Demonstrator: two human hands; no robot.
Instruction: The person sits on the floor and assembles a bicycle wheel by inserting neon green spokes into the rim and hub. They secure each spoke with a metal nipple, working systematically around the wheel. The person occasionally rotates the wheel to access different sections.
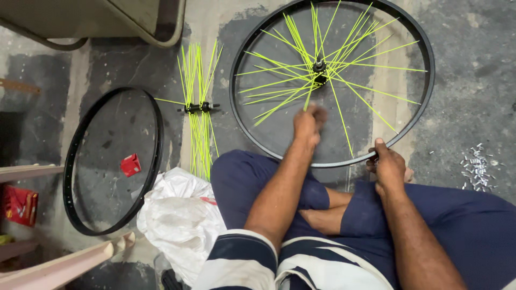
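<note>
On your left lies an empty black rim (pixel 72 161), with no spokes in it at all. Beside it waits a second hub (pixel 199 107) with its yellow-green spokes bundled together, not yet placed in a rim. The wheel (pixel 424 48) in front of your knees looks, I judge, partly laced: many spokes fan out from the hub, but several ends hang loose inside. Your left hand (pixel 308 122) is closed around one loose spoke (pixel 308 102), pinching it. Your right hand (pixel 388 166) grips the near edge of the rim, fingers closed. Small nipples (pixel 475 167) lie far right.
</note>
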